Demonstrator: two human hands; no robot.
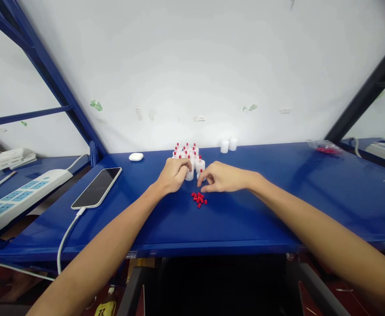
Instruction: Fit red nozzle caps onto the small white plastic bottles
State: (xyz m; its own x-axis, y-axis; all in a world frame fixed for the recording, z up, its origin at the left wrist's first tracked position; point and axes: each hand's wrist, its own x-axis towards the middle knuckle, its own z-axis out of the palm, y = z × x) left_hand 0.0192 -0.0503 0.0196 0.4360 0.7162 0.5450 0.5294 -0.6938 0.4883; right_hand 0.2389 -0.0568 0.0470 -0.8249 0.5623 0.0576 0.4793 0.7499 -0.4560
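Small white bottles with red tips (194, 161) stand in a cluster on the blue table, in front of my hands. My left hand (173, 175) is closed, its bent fingers at a white bottle (189, 175) on the near side of the cluster; the fingers partly cover it. My right hand (223, 177) hovers just to the right, palm down, thumb and forefinger apart with nothing visible between them. Its fingertips are beside another red-tipped bottle (201, 171), which they partly hide. Just below the fingertips lies a loose pile of small red caps (199, 198).
Two white bottles without red tips (228, 145) stand by the wall. A white oval object (136, 156) and a charging phone (98, 188) are on the left, near a power strip (24, 195). A clear bag with red contents (326, 148) lies at the right, beside the frame post.
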